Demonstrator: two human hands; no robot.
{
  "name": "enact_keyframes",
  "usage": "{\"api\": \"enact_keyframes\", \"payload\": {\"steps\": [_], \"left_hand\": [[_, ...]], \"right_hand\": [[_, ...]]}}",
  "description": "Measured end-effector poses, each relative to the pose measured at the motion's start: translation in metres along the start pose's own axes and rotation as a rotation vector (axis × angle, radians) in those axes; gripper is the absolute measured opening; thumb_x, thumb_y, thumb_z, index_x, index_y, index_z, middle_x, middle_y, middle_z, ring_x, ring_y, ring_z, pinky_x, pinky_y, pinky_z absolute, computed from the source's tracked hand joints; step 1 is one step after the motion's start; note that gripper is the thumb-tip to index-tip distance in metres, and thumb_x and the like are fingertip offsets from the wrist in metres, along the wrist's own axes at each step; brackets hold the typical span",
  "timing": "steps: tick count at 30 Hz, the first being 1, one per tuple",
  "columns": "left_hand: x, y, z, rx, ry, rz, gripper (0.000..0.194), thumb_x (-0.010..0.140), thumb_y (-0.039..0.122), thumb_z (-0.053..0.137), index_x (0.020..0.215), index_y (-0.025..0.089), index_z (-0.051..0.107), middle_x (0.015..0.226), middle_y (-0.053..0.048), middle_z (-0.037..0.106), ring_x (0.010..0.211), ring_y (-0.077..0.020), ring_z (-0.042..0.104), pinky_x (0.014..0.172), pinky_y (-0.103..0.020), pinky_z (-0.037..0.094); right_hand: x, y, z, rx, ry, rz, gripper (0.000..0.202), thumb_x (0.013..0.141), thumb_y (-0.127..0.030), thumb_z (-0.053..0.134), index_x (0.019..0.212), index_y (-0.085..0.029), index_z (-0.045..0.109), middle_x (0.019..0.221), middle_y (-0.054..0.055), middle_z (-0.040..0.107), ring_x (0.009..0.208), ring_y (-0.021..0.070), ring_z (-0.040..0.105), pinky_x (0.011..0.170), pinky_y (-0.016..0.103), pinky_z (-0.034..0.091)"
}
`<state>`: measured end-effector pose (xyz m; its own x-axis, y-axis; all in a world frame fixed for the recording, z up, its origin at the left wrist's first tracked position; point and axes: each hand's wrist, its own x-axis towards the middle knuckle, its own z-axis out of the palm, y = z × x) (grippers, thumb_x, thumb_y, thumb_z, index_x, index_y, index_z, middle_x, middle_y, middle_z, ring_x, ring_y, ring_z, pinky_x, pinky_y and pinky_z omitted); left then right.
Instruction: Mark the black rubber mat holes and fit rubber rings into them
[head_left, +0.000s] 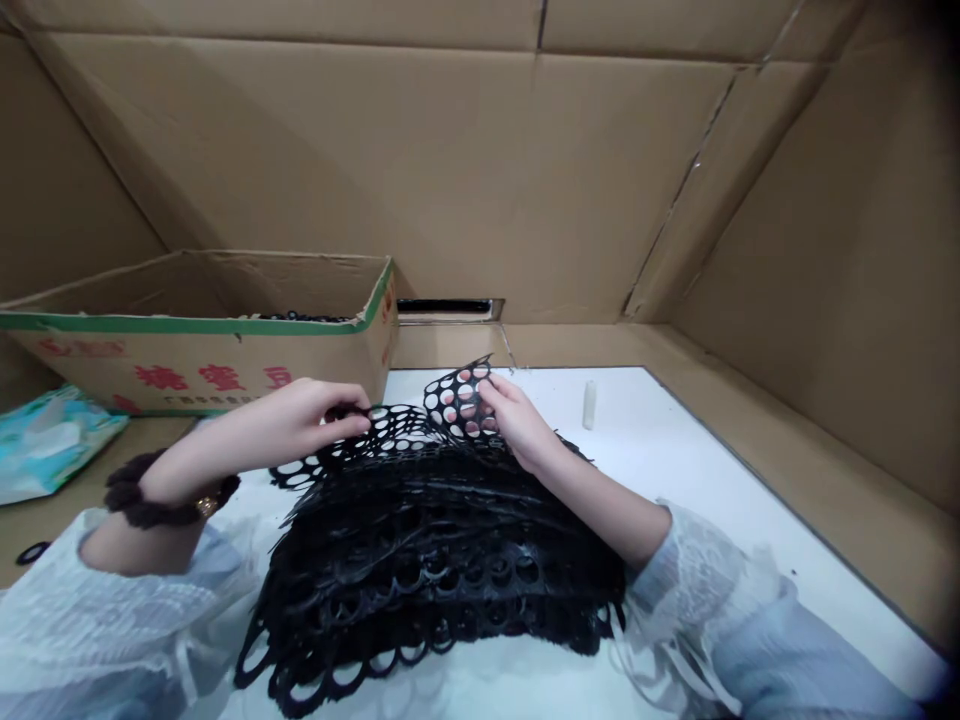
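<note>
Black sheet (452, 385): in the head view, thin and full of round holes, it lies over the far top of the pile (442, 530), with one part lifted between the hands; the narrow strips between holes could tear if pulled unevenly.
Right hand (501, 405): thumb and fingers pinched shut on the raised part; a grip this near the edge might slip or rip through a hole.
Left hand (346, 412): curled, thumb and fingertips closed on the sheet's left part; something dark shows inside the curl, but I cannot tell whether it is loose.
Pile: heaped, uneven layers on the white counter (675, 450); snagged holes could drag other layers along and make it slump.
Wristband (142, 490): dark and bulky on the left wrist, close to ragged edges, so it may catch.
Sleeve ties (697, 670): loose beside the pile's right side; they could hook into holes.
Box (202, 365): behind the left forearm, dark pieces (307, 317) inside; a careless elbow might knock it.
Small pale tube (589, 405): beyond the right hand, easily brushed aside.
</note>
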<state>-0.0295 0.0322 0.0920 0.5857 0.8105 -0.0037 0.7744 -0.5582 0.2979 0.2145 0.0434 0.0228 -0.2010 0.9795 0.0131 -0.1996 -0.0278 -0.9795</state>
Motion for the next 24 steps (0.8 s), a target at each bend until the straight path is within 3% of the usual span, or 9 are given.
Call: {"api": "enact_keyframes", "payload": {"steps": [6, 8, 11, 13, 15, 17, 20, 22, 24], "left_hand": [[-0.006, 0.006, -0.006, -0.113, -0.184, 0.033, 0.029, 0.084, 0.042, 0.044, 0.092, 0.021, 0.063, 0.087, -0.001, 0.067, 0.076, -0.0158, 0.059, 0.067, -0.024, 0.046], [-0.007, 0.01, -0.005, -0.028, -0.04, 0.021, 0.03, 0.085, 0.041, 0.042, 0.093, 0.021, 0.063, 0.087, -0.002, 0.067, 0.075, -0.0168, 0.059, 0.067, -0.026, 0.045], [-0.005, 0.023, 0.005, 0.196, 0.315, 0.087, 0.027, 0.088, 0.036, 0.039, 0.097, 0.021, 0.061, 0.09, -0.003, 0.065, 0.08, -0.0183, 0.057, 0.074, -0.03, 0.043], [-0.002, 0.03, 0.013, 0.336, 0.46, 0.191, 0.026, 0.089, 0.03, 0.038, 0.099, 0.022, 0.059, 0.091, -0.004, 0.063, 0.084, -0.0187, 0.055, 0.079, -0.033, 0.041], [0.002, 0.033, 0.021, 0.455, 0.565, 0.227, 0.024, 0.089, 0.027, 0.039, 0.102, 0.023, 0.058, 0.093, -0.004, 0.06, 0.088, -0.0194, 0.053, 0.083, -0.036, 0.038], [0.004, 0.031, 0.025, 0.538, 0.682, 0.163, 0.022, 0.088, 0.03, 0.043, 0.104, 0.022, 0.056, 0.098, -0.007, 0.057, 0.093, -0.0216, 0.051, 0.085, -0.037, 0.038], [0.003, 0.025, 0.025, 0.557, 0.896, 0.019, 0.029, 0.083, 0.041, 0.051, 0.1, 0.018, 0.053, 0.092, -0.009, 0.054, 0.089, -0.0229, 0.05, 0.078, -0.036, 0.04], [0.001, 0.024, 0.024, 0.508, 0.832, -0.01, 0.029, 0.082, 0.046, 0.05, 0.091, 0.019, 0.054, 0.081, -0.005, 0.055, 0.078, -0.0203, 0.052, 0.072, -0.033, 0.041], [-0.002, 0.024, 0.023, 0.422, 0.497, 0.02, 0.03, 0.081, 0.049, 0.049, 0.088, 0.021, 0.055, 0.079, -0.003, 0.058, 0.073, -0.0184, 0.054, 0.068, -0.03, 0.041]], "right_hand": [[-0.002, 0.002, 0.002, -0.019, -0.12, -0.007, 0.021, 0.089, -0.028, 0.035, 0.102, -0.021, 0.049, 0.08, 0.0, 0.064, 0.064, 0.0107, 0.06, 0.06, 0.023, 0.043], [-0.002, 0.004, 0.003, -0.042, -0.13, -0.027, 0.023, 0.089, -0.033, 0.034, 0.101, -0.02, 0.049, 0.081, 0.001, 0.064, 0.067, 0.0118, 0.06, 0.064, 0.025, 0.044], [-0.006, 0.006, 0.006, -0.188, -0.178, -0.105, 0.033, 0.084, -0.044, 0.044, 0.106, -0.02, 0.046, 0.087, 0.003, 0.062, 0.073, 0.0138, 0.059, 0.067, 0.027, 0.045], [-0.011, 0.007, 0.01, -0.351, -0.246, -0.208, 0.045, 0.075, -0.041, 0.06, 0.111, -0.02, 0.045, 0.09, 0.003, 0.061, 0.077, 0.0147, 0.058, 0.07, 0.027, 0.045], [-0.015, 0.008, 0.012, -0.491, -0.276, -0.32, 0.039, 0.073, -0.031, 0.062, 0.108, -0.019, 0.049, 0.088, 0.002, 0.061, 0.077, 0.0147, 0.057, 0.074, 0.028, 0.044], [-0.016, 0.009, 0.014, -0.531, -0.253, -0.356, 0.021, 0.079, -0.024, 0.052, 0.099, -0.018, 0.054, 0.083, 0.002, 0.062, 0.073, 0.0139, 0.058, 0.074, 0.029, 0.044], [-0.011, 0.01, 0.013, -0.385, -0.206, -0.214, 0.013, 0.082, -0.018, 0.044, 0.09, -0.016, 0.054, 0.077, 0.001, 0.064, 0.064, 0.0121, 0.06, 0.069, 0.028, 0.046], [-0.006, 0.009, 0.011, -0.258, -0.187, -0.117, 0.011, 0.08, -0.016, 0.046, 0.088, -0.016, 0.054, 0.075, 0.001, 0.065, 0.06, 0.0109, 0.06, 0.066, 0.026, 0.047], [-0.003, 0.008, 0.009, -0.178, -0.172, -0.091, 0.009, 0.079, -0.016, 0.047, 0.085, -0.016, 0.054, 0.075, 0.0, 0.065, 0.058, 0.0099, 0.06, 0.064, 0.024, 0.047]]}}
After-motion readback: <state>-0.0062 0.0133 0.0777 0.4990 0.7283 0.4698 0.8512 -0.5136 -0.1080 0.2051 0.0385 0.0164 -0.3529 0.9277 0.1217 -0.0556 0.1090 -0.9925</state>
